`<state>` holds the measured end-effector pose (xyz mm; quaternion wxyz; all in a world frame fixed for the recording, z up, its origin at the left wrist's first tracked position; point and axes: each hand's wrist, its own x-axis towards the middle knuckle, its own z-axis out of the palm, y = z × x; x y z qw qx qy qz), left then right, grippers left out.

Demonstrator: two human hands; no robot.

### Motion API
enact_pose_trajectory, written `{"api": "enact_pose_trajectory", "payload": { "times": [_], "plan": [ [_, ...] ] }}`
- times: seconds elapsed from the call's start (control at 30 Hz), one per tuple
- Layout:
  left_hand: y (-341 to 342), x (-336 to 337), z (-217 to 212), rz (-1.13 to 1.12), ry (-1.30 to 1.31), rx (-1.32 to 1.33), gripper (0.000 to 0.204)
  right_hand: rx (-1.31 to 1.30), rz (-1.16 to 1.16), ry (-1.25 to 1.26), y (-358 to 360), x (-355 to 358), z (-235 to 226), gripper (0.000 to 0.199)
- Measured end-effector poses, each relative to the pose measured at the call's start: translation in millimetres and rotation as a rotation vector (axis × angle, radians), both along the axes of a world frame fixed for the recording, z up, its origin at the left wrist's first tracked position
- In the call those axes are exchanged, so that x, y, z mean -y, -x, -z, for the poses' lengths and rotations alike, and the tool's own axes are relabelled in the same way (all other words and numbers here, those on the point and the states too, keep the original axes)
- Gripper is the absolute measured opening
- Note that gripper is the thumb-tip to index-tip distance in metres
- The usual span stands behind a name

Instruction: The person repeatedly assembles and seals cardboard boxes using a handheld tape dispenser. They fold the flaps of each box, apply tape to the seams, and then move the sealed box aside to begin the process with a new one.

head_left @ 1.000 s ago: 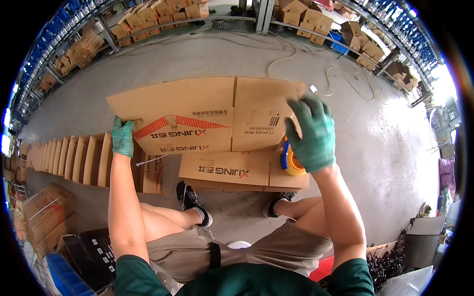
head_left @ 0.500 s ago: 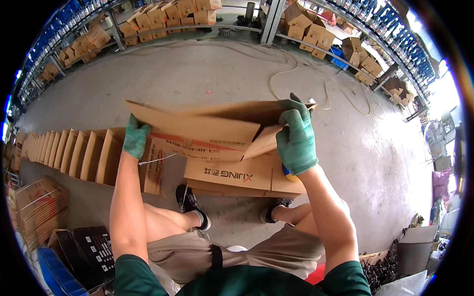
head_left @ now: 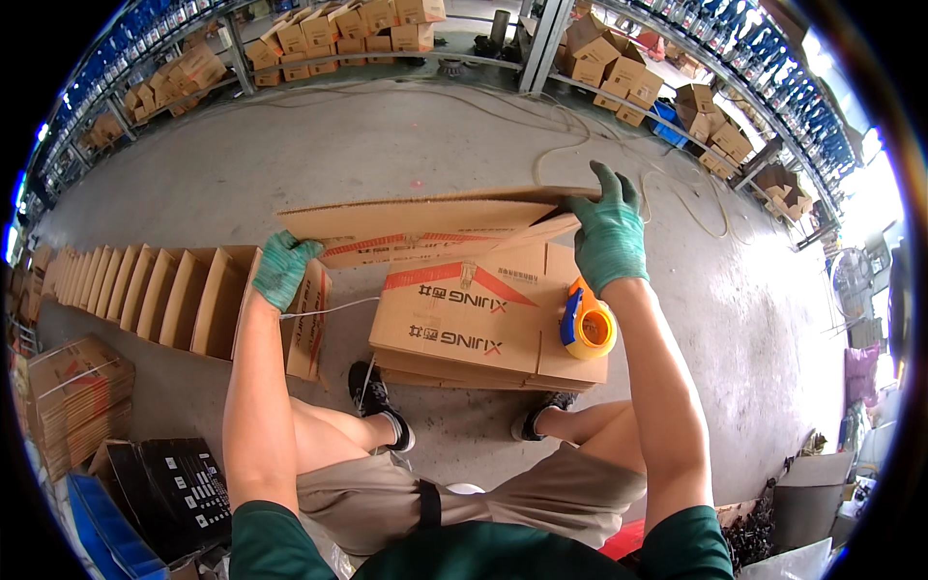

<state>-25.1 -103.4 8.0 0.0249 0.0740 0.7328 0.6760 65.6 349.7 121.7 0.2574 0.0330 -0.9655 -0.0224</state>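
A partly flattened cardboard box (head_left: 416, 224) is held up in front of me, above a stack of flat cartons. Green work gloves cover both hands. My left hand (head_left: 284, 267) is closed on the box's near left corner. At the opposite end, my right hand (head_left: 611, 237) holds the box by its folded edge, thumb side against the cardboard and some fingers raised apart. Below, the stack of flat cartons (head_left: 454, 324) has red and black print on top. A blue and orange tape dispenser (head_left: 588, 327) lies on its right part, near my right wrist.
A long row of standing open cartons (head_left: 179, 300) runs off to the left. Bundled flat cartons (head_left: 82, 387) and a black box (head_left: 179, 493) sit at the lower left. Racks with boxes (head_left: 619, 72) line the far side; hoses (head_left: 667, 174) trail over the floor.
The box has flattened and moved slightly away and right, its opening narrowing. My right hand has shifted right with its fingers raised. More of the stack and the tape dispenser now show.
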Motion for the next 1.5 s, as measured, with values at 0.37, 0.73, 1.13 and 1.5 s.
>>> {"api": "enact_pose_trajectory", "payload": {
  "times": [0.37,0.73,1.13,1.5],
  "plan": [
    [-6,-10,-6,0.032,-0.152,-0.013,0.026,-0.165,-0.261,0.117,6,-7,-62,0.029],
    [-10,-14,-32,0.030,-0.048,0.016,0.036,0.333,-0.260,0.119,28,-20,-49,0.016],
    [-13,-17,-27,0.103,0.020,-0.151,0.048,0.215,-0.499,0.032,19,-4,-48,0.012],
    [-28,-19,-104,0.071,0.147,-0.265,0.033,0.422,-0.211,-0.187,-10,27,-44,0.019]
  ]
}}
